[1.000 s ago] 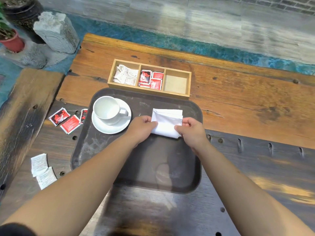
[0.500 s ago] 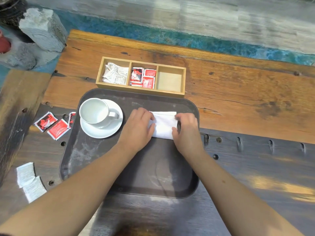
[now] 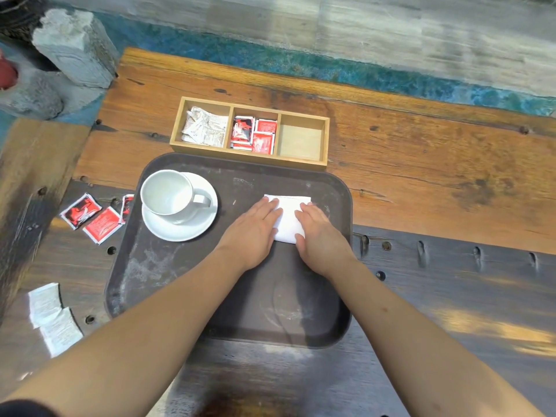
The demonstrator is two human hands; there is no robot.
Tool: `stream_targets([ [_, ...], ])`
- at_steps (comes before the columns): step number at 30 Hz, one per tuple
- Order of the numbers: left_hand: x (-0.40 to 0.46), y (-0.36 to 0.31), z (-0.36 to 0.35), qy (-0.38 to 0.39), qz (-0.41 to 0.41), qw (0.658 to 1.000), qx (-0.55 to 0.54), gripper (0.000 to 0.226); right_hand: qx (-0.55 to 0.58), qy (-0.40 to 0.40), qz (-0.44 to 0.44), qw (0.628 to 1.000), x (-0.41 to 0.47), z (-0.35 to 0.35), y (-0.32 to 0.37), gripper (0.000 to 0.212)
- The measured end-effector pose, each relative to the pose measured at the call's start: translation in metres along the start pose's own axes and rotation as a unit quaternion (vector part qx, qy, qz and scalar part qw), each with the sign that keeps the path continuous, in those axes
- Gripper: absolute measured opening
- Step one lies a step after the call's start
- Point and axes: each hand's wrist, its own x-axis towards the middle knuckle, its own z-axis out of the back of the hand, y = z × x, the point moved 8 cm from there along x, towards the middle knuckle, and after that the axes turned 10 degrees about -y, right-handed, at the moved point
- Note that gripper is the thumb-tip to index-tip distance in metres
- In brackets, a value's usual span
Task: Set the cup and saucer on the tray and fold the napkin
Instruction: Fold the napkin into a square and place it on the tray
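Observation:
A dark brown tray (image 3: pixel 156 275) lies on the wooden table. In its far left corner a white cup (image 3: pixel 167 195) stands on a white saucer (image 3: pixel 192 227), handle pointing right. A folded white napkin (image 3: pixel 288 218) lies flat on the tray's far right part. My left hand (image 3: pixel 252 230) rests palm down on the napkin's left edge. My right hand (image 3: pixel 319 236) presses flat on its right side. Both hands have straight fingers and cover the napkin's sides.
A wooden three-part box (image 3: pixel 249 132) sits just beyond the tray, holding white sachets, red sachets and one empty part. Red sachets (image 3: pixel 93 218) and white sachets (image 3: pixel 51 317) lie left of the tray. Stone blocks (image 3: pixel 72 46) stand at the far left.
The napkin was pinched up between both hands; now it lies flat on the tray with both palms pressing it down. The view has shifted slightly.

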Motion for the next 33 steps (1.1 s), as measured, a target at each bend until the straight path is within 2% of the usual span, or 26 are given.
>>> stream_targets([
  [6,0.003,0.000,0.001,0.002,0.028,1.000,-0.009,0.052,-0.034,-0.003,-0.009,0.999,-0.001,-0.006,0.000,0.050],
  [12,0.000,-0.002,0.006,0.033,0.032,0.999,0.026,0.053,-0.071,0.052,-0.032,0.996,-0.001,-0.003,0.007,0.050],
  [18,-0.035,-0.001,0.035,0.025,0.048,0.998,0.019,0.048,-0.103,0.094,-0.055,0.989,-0.026,0.010,0.024,0.030],
  [22,-0.073,0.009,0.059,0.005,0.057,0.998,0.002,0.042,-0.098,0.083,-0.056,0.990,-0.045,0.021,0.045,0.027],
  [27,-0.133,0.042,0.084,-0.016,0.094,0.995,-0.022,0.031,-0.069,0.044,-0.014,0.997,-0.060,0.028,0.087,0.017],
  [33,-0.217,0.112,0.111,-0.081,0.203,0.974,-0.058,0.023,-0.045,0.039,0.060,0.996,-0.067,0.013,0.156,0.013],
])
